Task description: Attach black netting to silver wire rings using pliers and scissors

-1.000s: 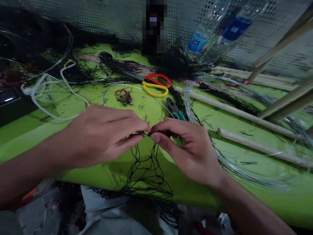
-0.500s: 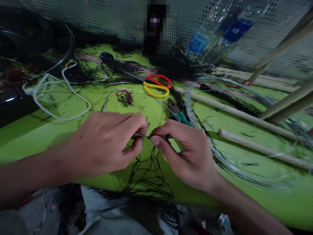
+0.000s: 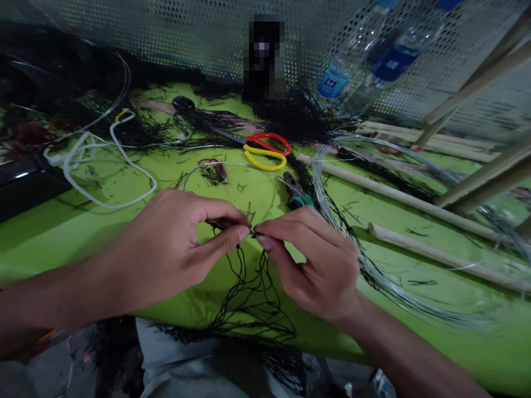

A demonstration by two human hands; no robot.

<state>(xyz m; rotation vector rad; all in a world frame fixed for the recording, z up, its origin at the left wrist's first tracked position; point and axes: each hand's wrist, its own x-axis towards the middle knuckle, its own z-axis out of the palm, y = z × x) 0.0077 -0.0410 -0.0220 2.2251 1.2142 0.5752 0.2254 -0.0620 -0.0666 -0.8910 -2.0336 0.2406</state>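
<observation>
Pinching a dark strand [image 3: 254, 234] between thumb and forefinger of the left hand [image 3: 176, 240], and likewise with the right hand [image 3: 317, 260]. Grip on each side closed down on the strand, with fingertips almost meeting, so about equally near, favouring neither hand. Cannot tell wire from net cord there, being mostly covered by fingers. Judging by the bit visible, running roughly from 9 to 3 o'clock, straight from one pinch to the other.

At 6 o'clock, directly below both grips, black netting [image 3: 249, 303], its long axis from 12 to 6, falling in loose meshes over the near edge of the lime-green worktop [image 3: 58, 243]. Crossing the line of the strand at about a right angle.

Farther out: between 1 and 2 o'clock, just past the right knuckles, teal-handled pliers [image 3: 295, 190]. At 12, red-and-yellow-handled scissors [image 3: 244, 140]. At 11, short black strands tied with magenta cord [image 3: 214, 174]. From 2 round to 4, a coil of silvery wire [image 3: 318, 171]. At 3, well apart, a wooden stick [image 3: 440, 255].
</observation>
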